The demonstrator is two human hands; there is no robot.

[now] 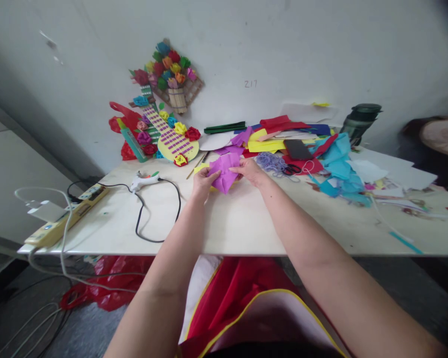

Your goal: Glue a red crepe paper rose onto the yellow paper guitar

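A creased piece of purple paper (224, 173) is stretched between my two hands, above the middle of the white table (242, 228). My left hand (204, 181) pinches its left edge, thumb on top. At its right edge, my right hand (249, 171) has thumb and fingers closed on the paper. Something yellow (200, 168) shows partly behind my left hand, mostly hidden. Right of my right hand lie a tangle of lilac yarn (272, 163) and black scissors (291, 169).
A glue gun (145, 182) with a looped black cord lies at left, near a power strip (74, 214). Paper-flower crafts (175, 141) lean on the wall. Coloured paper, a phone (297, 149) and crumpled blue paper (339, 164) cover the right side, before a dark bottle (360, 122).
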